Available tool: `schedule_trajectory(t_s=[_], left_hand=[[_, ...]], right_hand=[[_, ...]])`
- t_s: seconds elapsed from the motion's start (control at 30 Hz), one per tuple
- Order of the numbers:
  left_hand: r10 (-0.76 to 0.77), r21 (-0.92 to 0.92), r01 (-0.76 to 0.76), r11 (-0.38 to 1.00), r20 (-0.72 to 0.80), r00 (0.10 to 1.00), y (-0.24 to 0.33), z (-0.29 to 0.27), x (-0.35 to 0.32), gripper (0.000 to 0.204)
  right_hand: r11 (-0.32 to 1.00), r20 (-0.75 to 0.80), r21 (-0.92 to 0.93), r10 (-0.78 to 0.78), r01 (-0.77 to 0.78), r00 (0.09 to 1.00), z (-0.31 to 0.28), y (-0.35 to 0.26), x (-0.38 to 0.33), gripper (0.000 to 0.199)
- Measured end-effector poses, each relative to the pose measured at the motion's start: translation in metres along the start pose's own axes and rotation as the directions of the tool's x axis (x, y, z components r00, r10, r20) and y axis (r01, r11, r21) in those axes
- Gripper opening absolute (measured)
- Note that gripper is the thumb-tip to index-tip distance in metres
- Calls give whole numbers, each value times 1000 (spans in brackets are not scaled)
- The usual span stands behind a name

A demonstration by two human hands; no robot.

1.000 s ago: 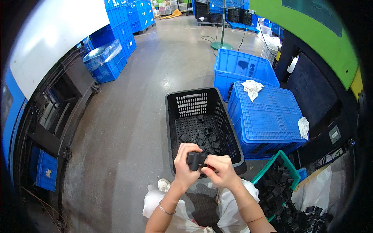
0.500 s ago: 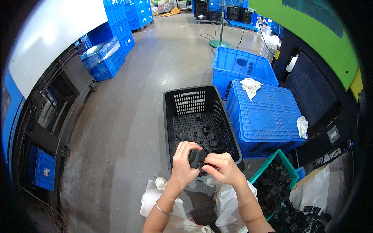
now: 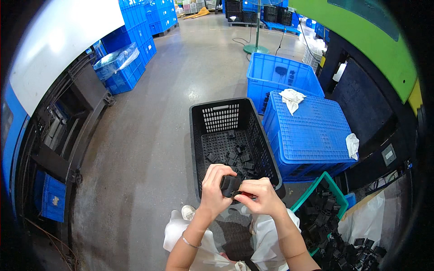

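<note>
My left hand (image 3: 215, 189) is closed round a black moulded plastic part (image 3: 230, 184), held above the near end of a black crate (image 3: 195, 149). From the right, my right hand (image 3: 261, 196) pinches the lower right edge of that same part between thumb and fingers. Exactly what lies under those fingertips is too small to make out. Inside the crate, several similar black plastic parts (image 3: 244, 158) lie loose on the perforated bottom.
A green crate (image 3: 337, 192) heaped with black parts stands at my lower right, with more parts (image 3: 352, 254) piled beside it. A lidded blue bin (image 3: 316, 131) carrying white rags (image 3: 293, 99) adjoins the black crate. Machines flank both sides; a fan base (image 3: 256, 49) stands farther off.
The black part has turned slightly in my fingers, showing a broader, rounder face. Both hands stay in nearly the same place.
</note>
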State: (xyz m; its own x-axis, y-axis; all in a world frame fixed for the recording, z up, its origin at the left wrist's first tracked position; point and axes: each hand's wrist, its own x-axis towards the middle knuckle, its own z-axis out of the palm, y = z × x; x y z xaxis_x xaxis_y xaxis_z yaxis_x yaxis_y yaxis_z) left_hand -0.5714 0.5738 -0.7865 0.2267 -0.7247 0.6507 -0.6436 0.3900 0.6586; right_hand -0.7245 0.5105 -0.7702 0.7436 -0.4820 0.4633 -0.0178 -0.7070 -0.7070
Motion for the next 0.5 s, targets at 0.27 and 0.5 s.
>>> schedule_trajectory(t_s=[0.27,0.5], left_hand=[[57,47,-54,997,-58,997,4,0,-1,36],[-80,-96,77,992,-36,996,3,6,-4,38]], right_hand=[[997,-105,69,36,-29,994,6,-3,0,20],[980,-73,190,65,-50,995,2,1,0,17]])
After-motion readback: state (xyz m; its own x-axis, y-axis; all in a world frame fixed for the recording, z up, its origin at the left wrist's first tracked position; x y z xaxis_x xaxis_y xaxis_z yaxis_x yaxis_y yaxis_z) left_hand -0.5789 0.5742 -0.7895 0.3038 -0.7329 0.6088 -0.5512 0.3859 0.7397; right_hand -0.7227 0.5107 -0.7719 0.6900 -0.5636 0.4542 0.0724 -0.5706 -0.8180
